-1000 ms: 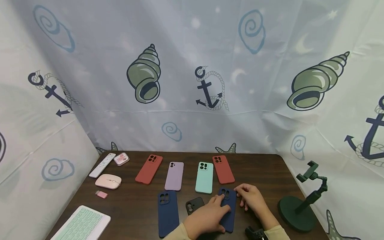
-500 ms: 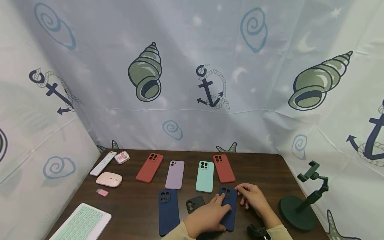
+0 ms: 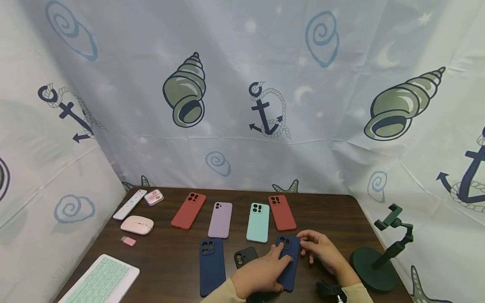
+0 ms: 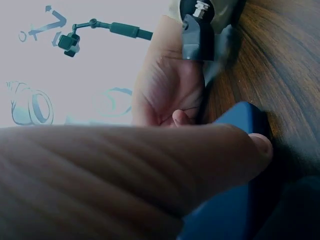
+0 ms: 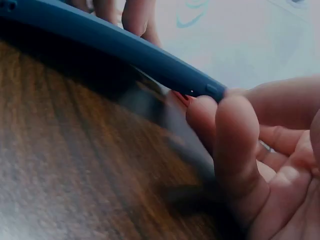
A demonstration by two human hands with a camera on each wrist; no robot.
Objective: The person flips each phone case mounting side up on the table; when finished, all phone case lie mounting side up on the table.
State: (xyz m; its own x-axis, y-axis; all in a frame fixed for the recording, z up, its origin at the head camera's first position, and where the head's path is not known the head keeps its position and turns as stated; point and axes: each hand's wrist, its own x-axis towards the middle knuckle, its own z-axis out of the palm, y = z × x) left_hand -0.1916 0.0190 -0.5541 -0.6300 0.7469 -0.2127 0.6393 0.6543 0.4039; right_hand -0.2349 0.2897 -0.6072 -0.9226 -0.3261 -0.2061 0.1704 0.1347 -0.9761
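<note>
A dark blue phone case (image 3: 290, 274) with camera cut-outs lies at the front, right of the table's middle. My left hand (image 3: 261, 272) reaches over it from the left, fingers spread across its back. In the left wrist view, the thumb (image 4: 220, 150) bends over the case's edge. My right hand (image 3: 322, 251) is at the upper right corner of the same case. In the right wrist view, its thumb and fingertips pinch that corner beside a side button, and a dark shadowed gap shows below the edge. What lies under the case cannot be made out.
Another blue case (image 3: 212, 269) and a black case (image 3: 246, 256) lie left. Behind are red (image 3: 282, 212), mint (image 3: 258, 225) and lilac (image 3: 220, 221) cases. A keyboard (image 3: 102, 280) and mouse (image 3: 137, 225) are far left; a green stand (image 3: 374, 269) is right.
The right hand's fingers have shifted slightly at the case's corner, and its wrist has moved a little to the right. The left hand and the case stay almost in place.
</note>
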